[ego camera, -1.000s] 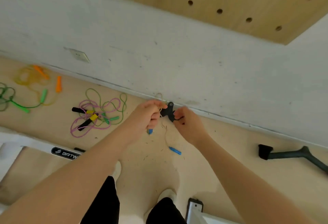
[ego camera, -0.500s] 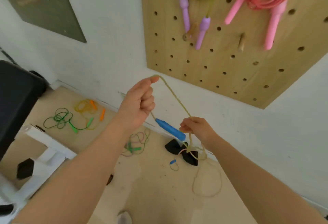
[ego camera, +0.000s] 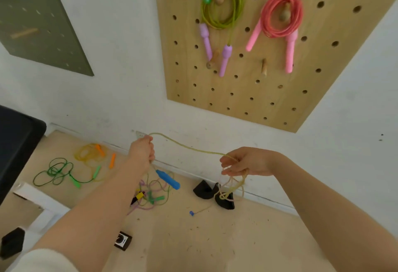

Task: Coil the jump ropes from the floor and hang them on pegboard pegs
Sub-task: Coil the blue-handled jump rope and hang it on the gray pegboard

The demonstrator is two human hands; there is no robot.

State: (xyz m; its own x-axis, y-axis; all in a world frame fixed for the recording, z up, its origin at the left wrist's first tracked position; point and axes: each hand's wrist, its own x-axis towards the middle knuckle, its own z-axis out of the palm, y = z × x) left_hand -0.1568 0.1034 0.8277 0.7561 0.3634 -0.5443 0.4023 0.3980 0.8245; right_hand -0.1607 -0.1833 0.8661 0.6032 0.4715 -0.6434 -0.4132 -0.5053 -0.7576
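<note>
A person stands facing a white wall, coiling a yellow jump rope (ego camera: 187, 147) held between both hands. The left hand (ego camera: 142, 152) is closed in a fist around the rope, and a blue handle (ego camera: 168, 179) dangles just below it. The right hand (ego camera: 245, 161) has loosely curled fingers with loops of rope draped over them; slack trails down to the second blue handle (ego camera: 191, 213) on the pale wooden floor (ego camera: 193, 246). The coiling looks about half done; next comes gathering the remaining slack into loops. Above right, a wooden pegboard (ego camera: 237, 99) already holds a green coil (ego camera: 221, 6) and a pink coil (ego camera: 280, 15), with a free peg (ego camera: 264, 67) below. Other tangled ropes (ego camera: 64, 170) lie on the floor, far left.
</note>
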